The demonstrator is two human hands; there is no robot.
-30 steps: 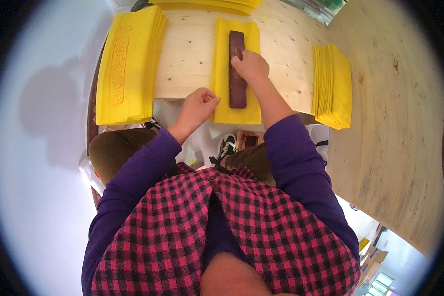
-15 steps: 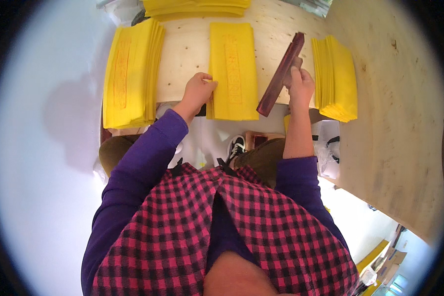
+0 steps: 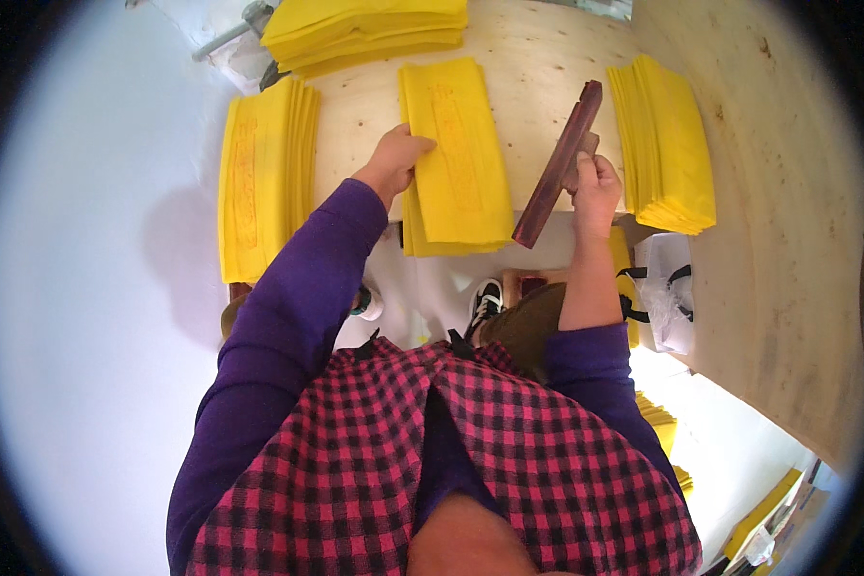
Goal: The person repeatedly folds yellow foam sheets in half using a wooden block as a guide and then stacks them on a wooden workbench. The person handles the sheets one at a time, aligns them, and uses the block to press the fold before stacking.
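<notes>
Two hands flank the middle stack (image 3: 461, 158) of folded yellow sheets, which we see lying on the wooden table (image 3: 355, 115) with its near end past the edge. Our left hand (image 3: 394, 163) is the nearer one: its thumb presses on top of the stack's left edge and the other fingers close underneath, partly hidden. From that thumb, the stack spreads to the right; its long axis runs away from us, the far end leaning slightly left.

Right of the stack, our right hand (image 3: 595, 197) has its fingers closed on the handle (image 3: 588, 146) of a long dark red block (image 3: 559, 168). The block is turned nearly edge-on and slants across, its near end just beside the stack's near right corner, its far end farther off; we cannot tell its height. More yellow piles stand left (image 3: 250, 182), right (image 3: 662, 144) and beyond the middle stack.
</notes>
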